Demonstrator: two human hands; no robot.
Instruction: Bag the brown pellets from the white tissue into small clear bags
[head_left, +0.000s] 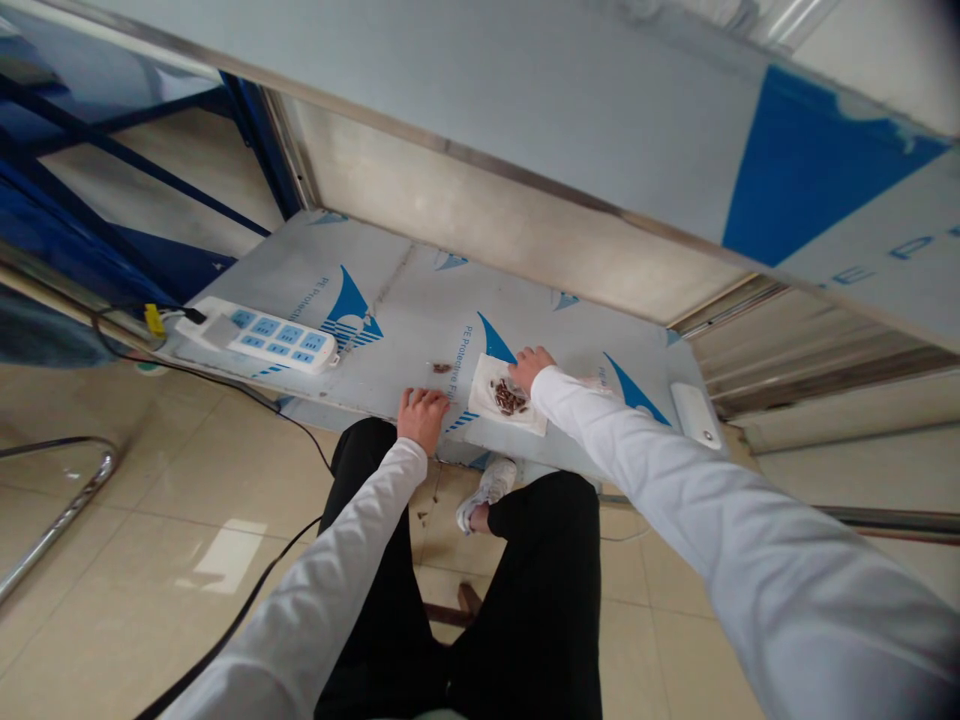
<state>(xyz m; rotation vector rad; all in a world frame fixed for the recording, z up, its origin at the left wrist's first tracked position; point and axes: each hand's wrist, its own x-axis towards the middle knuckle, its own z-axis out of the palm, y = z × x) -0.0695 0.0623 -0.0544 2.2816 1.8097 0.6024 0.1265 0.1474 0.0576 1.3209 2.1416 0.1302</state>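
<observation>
The left arm (315,570) rises from the bottom left of the frame towards the centre, its white sleeve ending at the wrist; the left hand (424,416) lies back-up at the near edge of the film-covered lower shelf (397,345). The right arm (690,500) crosses from the lower right corner up and leftward, more stretched out, and the right hand (531,368) is bent down over the upper right part of a white paper square (491,375), right of the frame's centre.

The shelf's protective film reads "PE Protective Film", printed sideways beside blue triangles, left of centre and again just left of the paper. On the upper shelf (525,110), large letters at the right edge show "E P", cut off by the frame.

The left hand's fingers are curled close together, at the shelf; whether anything is under them cannot be told. The right hand's fingers are bent narrowly, fingertips at the paper beside a pile of small brown pieces (510,397); whether they pinch one is hidden. A few more brown bits (441,368) lie left of the paper, above the left hand.
</observation>
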